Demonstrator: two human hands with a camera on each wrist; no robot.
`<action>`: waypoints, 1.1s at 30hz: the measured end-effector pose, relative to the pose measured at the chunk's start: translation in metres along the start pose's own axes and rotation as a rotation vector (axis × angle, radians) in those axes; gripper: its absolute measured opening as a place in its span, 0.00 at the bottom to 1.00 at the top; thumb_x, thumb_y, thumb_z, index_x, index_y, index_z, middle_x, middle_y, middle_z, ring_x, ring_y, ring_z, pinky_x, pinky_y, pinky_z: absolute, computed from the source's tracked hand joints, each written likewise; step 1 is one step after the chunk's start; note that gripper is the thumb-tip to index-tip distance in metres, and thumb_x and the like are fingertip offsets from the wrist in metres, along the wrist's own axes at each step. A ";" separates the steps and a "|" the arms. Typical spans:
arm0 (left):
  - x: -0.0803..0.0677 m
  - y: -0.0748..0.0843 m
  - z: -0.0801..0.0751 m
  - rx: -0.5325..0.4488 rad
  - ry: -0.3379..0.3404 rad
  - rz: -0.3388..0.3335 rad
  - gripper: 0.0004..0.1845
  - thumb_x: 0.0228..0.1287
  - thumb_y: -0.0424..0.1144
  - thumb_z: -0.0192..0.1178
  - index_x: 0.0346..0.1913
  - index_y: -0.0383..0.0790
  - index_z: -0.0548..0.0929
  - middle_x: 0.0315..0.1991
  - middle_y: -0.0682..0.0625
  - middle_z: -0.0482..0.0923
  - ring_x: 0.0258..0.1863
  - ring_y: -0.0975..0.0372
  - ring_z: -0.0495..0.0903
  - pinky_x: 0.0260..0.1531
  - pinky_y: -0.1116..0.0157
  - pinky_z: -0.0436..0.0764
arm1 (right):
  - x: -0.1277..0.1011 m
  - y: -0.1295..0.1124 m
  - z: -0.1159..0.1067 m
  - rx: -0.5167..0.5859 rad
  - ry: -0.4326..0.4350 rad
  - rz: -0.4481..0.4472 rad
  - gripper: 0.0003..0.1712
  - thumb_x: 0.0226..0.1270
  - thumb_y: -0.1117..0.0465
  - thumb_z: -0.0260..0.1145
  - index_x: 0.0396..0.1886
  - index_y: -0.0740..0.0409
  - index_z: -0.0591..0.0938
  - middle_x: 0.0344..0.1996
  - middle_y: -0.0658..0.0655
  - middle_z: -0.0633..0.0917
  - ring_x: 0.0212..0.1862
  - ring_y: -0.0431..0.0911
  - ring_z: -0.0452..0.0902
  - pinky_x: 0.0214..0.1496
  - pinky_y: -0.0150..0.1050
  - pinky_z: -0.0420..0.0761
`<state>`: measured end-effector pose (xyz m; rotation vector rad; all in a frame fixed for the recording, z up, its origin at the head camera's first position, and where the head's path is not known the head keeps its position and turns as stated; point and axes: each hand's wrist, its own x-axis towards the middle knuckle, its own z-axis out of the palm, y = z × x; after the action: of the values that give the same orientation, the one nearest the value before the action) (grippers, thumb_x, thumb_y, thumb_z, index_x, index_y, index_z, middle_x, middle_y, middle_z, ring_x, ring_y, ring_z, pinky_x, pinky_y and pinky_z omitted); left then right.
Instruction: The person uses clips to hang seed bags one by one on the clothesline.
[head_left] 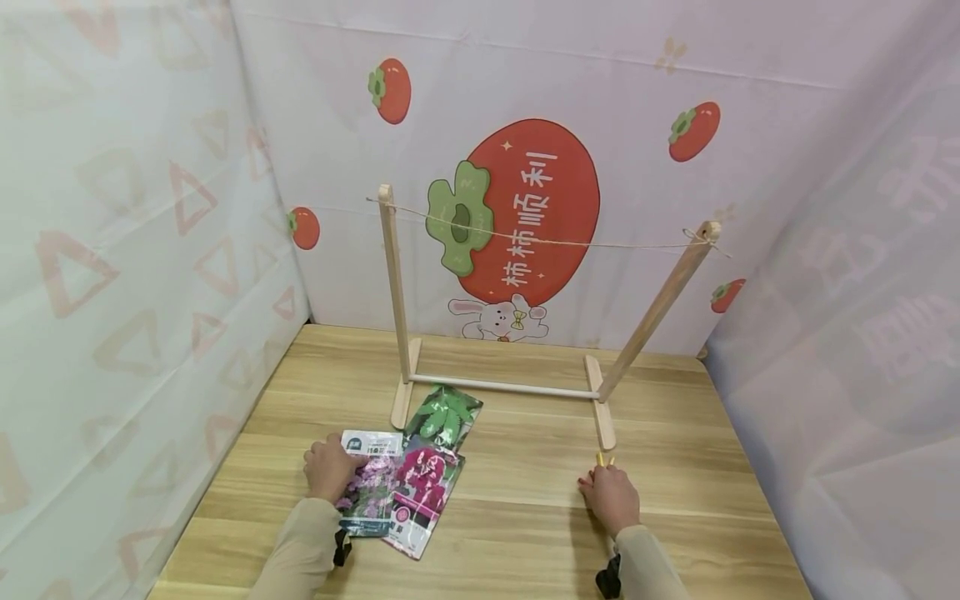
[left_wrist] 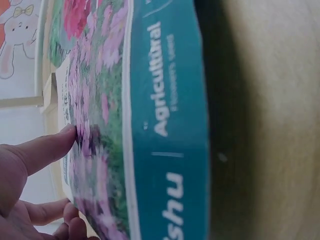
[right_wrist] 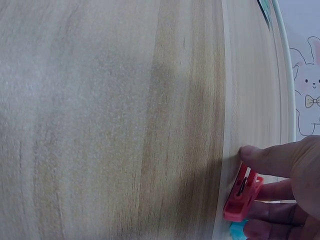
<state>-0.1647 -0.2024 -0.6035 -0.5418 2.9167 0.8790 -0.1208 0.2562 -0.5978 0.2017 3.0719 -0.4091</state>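
Note:
My left hand (head_left: 330,468) holds a seed packet (head_left: 369,492) with pinkish-purple flowers by its left edge. In the left wrist view the thumb (left_wrist: 52,147) lies on the printed face, with fingers at the packet's edge. A magenta-flower packet (head_left: 427,492) lies partly beneath it, and a green-leaf packet (head_left: 444,417) sits farther back. On the right, my right hand (head_left: 613,498) pinches a red clothespin (right_wrist: 243,195) between thumb and fingers, low over the table. Yellow clothespin tips (head_left: 600,459) show beyond the fingers; a teal piece (right_wrist: 238,230) is partly hidden below them.
A wooden rack stands at the back, with a left post (head_left: 395,283), a right post (head_left: 660,308) and a white lower bar (head_left: 506,386). Twine (head_left: 555,242) stretches between the post tops. Printed cloth walls (head_left: 322,108) enclose the wooden table (head_left: 517,508).

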 end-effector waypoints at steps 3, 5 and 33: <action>0.002 -0.002 -0.002 -0.067 -0.008 0.007 0.29 0.50 0.40 0.71 0.50 0.23 0.78 0.42 0.26 0.76 0.45 0.37 0.69 0.41 0.46 0.67 | -0.001 0.000 0.000 0.019 -0.002 -0.005 0.18 0.57 0.57 0.73 0.18 0.59 0.74 0.21 0.56 0.76 0.24 0.48 0.71 0.24 0.44 0.73; 0.004 -0.005 -0.003 -0.114 -0.013 0.007 0.25 0.52 0.40 0.69 0.49 0.23 0.80 0.43 0.26 0.79 0.46 0.36 0.71 0.44 0.45 0.68 | -0.001 0.000 0.000 0.031 0.005 -0.013 0.19 0.58 0.56 0.73 0.18 0.58 0.73 0.20 0.56 0.75 0.24 0.47 0.70 0.23 0.44 0.71; 0.012 -0.019 -0.014 -0.677 -0.228 -0.241 0.20 0.65 0.39 0.61 0.50 0.22 0.80 0.28 0.53 0.81 0.23 0.67 0.76 0.26 0.67 0.76 | 0.000 -0.002 0.002 0.047 -0.019 -0.023 0.15 0.57 0.60 0.67 0.16 0.57 0.73 0.20 0.54 0.75 0.24 0.46 0.66 0.23 0.39 0.67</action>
<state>-0.1689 -0.2293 -0.6036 -0.7374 2.2412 1.7477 -0.1212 0.2540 -0.5991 0.1632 3.0504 -0.4825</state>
